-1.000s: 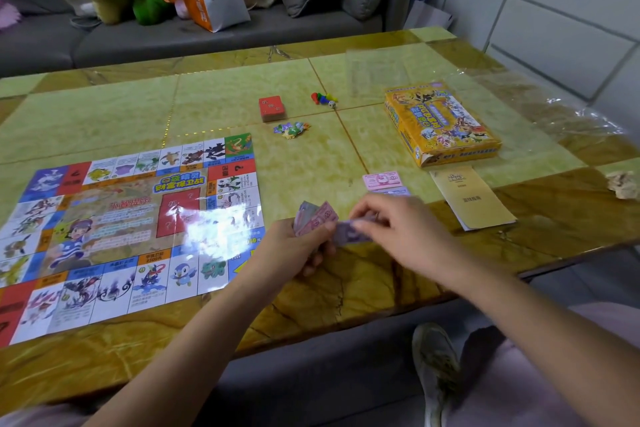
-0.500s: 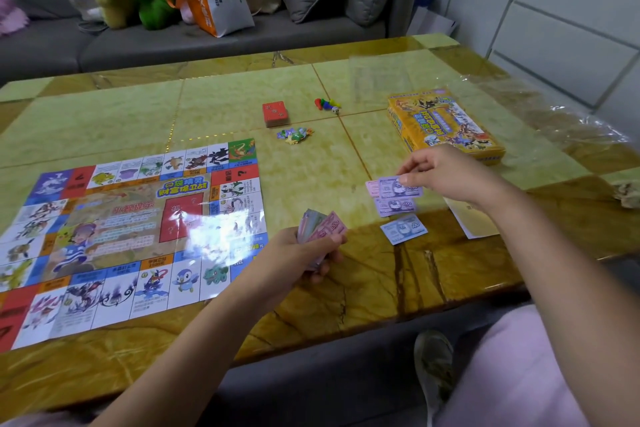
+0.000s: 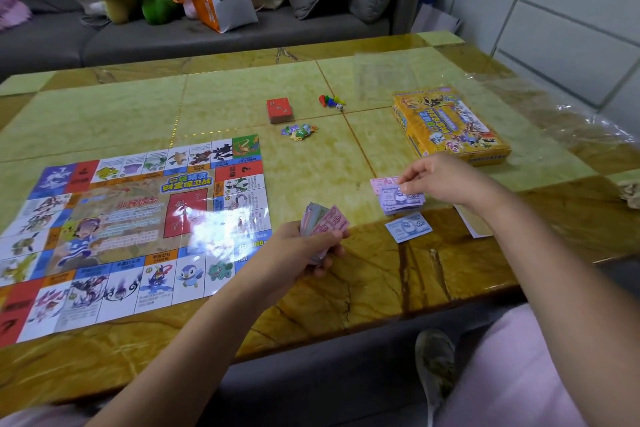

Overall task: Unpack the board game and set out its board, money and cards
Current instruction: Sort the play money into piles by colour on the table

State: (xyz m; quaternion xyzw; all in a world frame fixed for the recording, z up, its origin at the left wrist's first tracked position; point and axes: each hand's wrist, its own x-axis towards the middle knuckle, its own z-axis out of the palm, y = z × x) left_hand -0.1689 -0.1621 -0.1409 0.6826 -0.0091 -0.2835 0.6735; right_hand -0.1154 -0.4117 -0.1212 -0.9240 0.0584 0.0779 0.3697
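Fingers [image 3: 408, 184] of right hand [image 3: 446, 180] pinching purple note [image 3: 398, 199] on pile (left hand [image 3: 304, 250] gripping fanned money [image 3: 323, 222]), near table edge [image 3: 381, 329].

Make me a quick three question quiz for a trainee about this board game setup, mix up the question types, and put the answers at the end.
1. True or false: the game board lies unfolded on the table.
2. Multiple choice: the left hand holds
A. a fanned stack of play money
B. the red card deck
C. the die
3. Fill in: the right hand is at the purple 5000 notes; the note lying alone nearer the table edge is the blue ____ note.

Key
1. True
2. A
3. 500
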